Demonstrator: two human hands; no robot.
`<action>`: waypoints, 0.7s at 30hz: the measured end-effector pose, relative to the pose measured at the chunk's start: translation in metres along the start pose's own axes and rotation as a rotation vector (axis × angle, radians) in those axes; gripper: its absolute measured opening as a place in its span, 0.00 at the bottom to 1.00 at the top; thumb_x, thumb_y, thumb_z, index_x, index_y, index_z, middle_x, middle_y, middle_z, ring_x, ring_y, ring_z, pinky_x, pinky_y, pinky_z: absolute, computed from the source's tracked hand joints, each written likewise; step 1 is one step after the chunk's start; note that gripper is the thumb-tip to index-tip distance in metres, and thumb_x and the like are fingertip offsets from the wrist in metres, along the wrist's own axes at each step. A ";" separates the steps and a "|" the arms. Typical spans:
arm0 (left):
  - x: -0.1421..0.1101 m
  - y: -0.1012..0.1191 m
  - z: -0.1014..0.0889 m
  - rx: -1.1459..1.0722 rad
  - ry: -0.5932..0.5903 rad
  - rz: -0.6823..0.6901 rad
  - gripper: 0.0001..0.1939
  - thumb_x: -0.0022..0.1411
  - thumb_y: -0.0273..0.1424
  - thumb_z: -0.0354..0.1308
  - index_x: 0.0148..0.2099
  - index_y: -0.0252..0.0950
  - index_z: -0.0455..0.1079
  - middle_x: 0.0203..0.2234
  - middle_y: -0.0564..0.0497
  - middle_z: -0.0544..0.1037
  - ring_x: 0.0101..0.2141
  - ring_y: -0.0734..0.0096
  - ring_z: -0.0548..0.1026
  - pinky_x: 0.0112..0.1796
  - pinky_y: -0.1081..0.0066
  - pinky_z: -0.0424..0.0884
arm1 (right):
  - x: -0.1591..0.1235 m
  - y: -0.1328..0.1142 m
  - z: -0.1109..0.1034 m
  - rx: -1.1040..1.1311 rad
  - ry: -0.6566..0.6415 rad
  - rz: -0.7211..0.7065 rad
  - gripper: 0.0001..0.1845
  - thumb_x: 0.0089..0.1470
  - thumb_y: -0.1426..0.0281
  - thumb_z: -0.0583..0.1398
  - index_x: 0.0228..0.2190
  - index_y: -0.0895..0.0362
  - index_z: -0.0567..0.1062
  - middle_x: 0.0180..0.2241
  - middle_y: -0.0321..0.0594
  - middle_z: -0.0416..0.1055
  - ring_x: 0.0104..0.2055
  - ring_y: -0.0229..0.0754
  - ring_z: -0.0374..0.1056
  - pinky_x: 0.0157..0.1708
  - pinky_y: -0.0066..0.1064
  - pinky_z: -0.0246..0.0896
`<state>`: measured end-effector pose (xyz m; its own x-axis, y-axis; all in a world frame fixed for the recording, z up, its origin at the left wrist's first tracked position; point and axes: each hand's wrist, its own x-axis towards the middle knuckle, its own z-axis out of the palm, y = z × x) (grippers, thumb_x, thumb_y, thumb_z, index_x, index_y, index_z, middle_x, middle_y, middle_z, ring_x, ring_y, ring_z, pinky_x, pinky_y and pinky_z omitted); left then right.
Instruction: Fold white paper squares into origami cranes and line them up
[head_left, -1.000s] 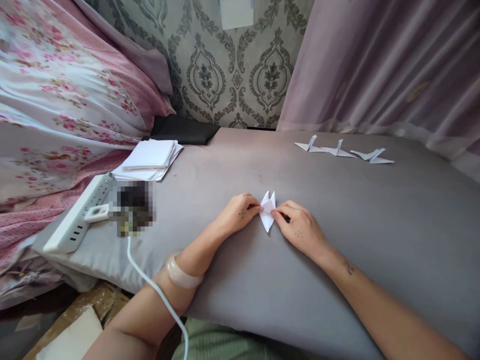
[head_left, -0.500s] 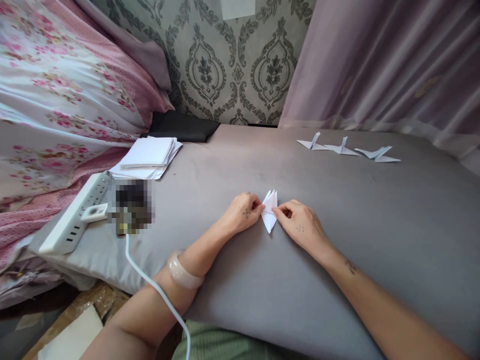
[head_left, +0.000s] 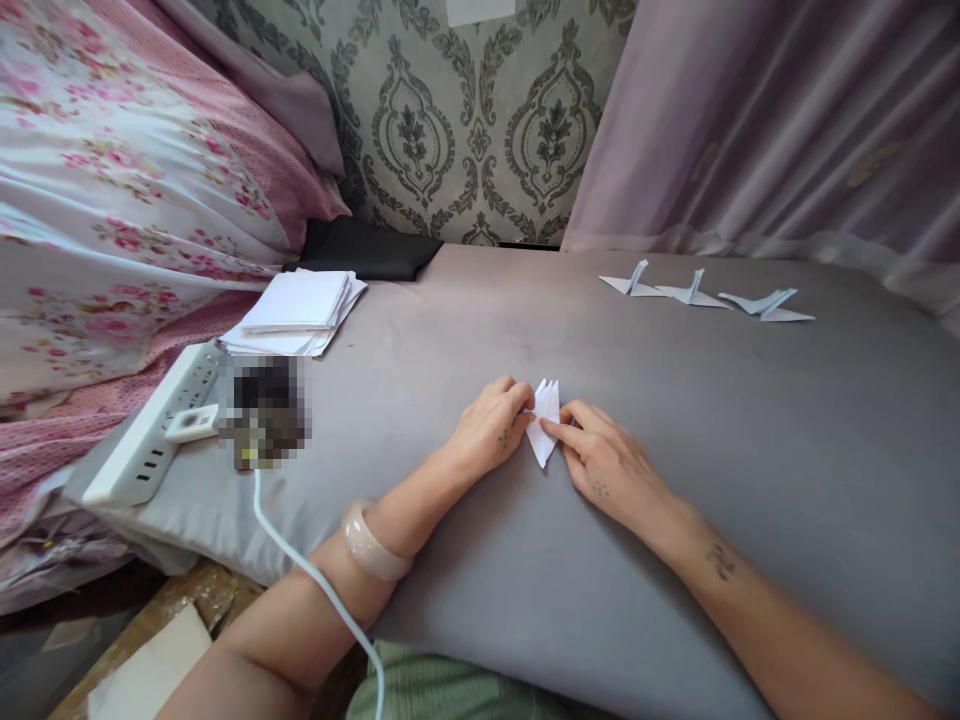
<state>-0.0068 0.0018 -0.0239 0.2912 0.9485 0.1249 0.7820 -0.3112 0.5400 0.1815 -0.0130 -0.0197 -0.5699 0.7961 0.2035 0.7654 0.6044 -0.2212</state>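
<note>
A small white folded paper piece (head_left: pixel 544 428), pointed at the bottom with two tips at the top, lies on the grey mattress (head_left: pixel 675 480). My left hand (head_left: pixel 491 430) pinches its left edge with curled fingers. On the other side, my right hand (head_left: pixel 604 462) presses its right edge, the forefinger stretched along the fold. A pale bangle (head_left: pixel 371 545) sits on my left wrist.
Three finished folded paper figures (head_left: pixel 701 295) stand in a row at the far right. A stack of white paper sheets (head_left: pixel 296 312) lies at the left, near a white power strip (head_left: pixel 154 425) with a cable (head_left: pixel 322 590). A floral quilt (head_left: pixel 112 200) rises on the left.
Both hands have shifted slightly on the paper piece; my right forefinger now lies along its right edge. The view has moved a little.
</note>
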 end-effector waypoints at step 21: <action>0.001 -0.008 -0.011 0.171 -0.083 0.297 0.15 0.71 0.33 0.41 0.46 0.37 0.69 0.41 0.45 0.72 0.39 0.67 0.70 0.40 0.69 0.68 | 0.004 0.006 0.006 0.146 0.094 0.182 0.08 0.58 0.67 0.55 0.33 0.54 0.73 0.38 0.41 0.70 0.35 0.41 0.67 0.32 0.32 0.60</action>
<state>-0.0186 0.0060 -0.0194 0.5582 0.8091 0.1838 0.7353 -0.5850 0.3422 0.1825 -0.0062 -0.0262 -0.3907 0.8903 0.2339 0.7977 0.4542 -0.3967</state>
